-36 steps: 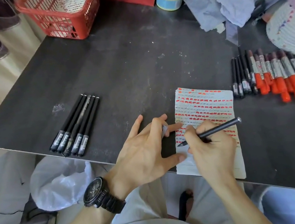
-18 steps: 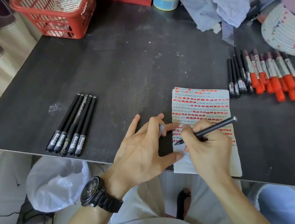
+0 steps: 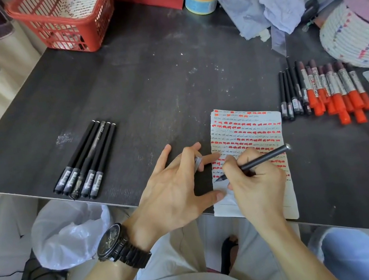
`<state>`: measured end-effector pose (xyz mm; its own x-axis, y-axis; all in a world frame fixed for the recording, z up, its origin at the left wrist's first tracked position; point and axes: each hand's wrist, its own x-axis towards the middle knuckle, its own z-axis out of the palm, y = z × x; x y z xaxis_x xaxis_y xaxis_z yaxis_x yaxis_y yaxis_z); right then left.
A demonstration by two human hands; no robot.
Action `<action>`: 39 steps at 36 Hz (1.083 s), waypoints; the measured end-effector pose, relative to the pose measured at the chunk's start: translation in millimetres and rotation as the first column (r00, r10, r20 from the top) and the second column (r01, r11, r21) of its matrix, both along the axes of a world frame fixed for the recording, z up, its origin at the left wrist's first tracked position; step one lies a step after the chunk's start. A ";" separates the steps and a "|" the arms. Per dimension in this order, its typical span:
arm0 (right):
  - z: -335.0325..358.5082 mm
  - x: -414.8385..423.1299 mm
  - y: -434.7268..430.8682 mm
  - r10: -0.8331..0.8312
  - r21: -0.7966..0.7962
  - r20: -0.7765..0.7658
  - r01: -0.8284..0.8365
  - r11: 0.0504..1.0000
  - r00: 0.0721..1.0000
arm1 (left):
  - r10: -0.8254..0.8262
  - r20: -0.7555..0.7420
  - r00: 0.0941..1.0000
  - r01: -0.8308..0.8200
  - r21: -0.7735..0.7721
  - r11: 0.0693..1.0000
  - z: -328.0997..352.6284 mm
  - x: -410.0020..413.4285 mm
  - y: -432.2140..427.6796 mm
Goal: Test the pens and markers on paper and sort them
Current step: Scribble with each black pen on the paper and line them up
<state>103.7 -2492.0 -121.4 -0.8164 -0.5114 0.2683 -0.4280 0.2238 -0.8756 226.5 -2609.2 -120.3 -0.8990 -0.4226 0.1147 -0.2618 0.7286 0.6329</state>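
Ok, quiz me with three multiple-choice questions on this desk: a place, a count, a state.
1. Where do the orange-capped markers lie?
A. right of the paper
B. in the red basket
C. left of the paper

2. How many black pens lie in the left group?
A. three
B. five
C. eight

3. What is the pen in the right hand doing?
A. lying capped on the table
B. touching the paper with its tip
C. pointing straight up

Answers: 1 A, they lie past the paper's right edge; 2 B, five lie side by side; 3 B, its tip meets the sheet.
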 end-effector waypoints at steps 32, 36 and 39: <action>31.5 -10.6 5.1 0.011 -0.220 0.496 0.114 0.969 0.868 | -0.037 0.050 0.998 0.035 0.044 0.998 4.8 -0.9 -1.6; 44.1 -18.5 21.6 0.068 -0.289 0.579 0.127 0.949 0.813 | -0.052 0.063 0.997 0.046 0.088 0.995 10.1 -2.0 -1.6; 51.6 -26.0 35.3 0.141 -0.354 0.658 0.138 0.925 0.739 | -0.012 0.028 1.000 0.007 0.166 0.986 16.0 -0.4 -0.4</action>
<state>77.7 -2456.8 -69.8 -0.8511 -0.4938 -0.1782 0.2916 -0.1625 -0.9426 226.1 -2609.7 -104.3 -0.9051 -0.4247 0.0179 -0.2750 0.6171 0.7373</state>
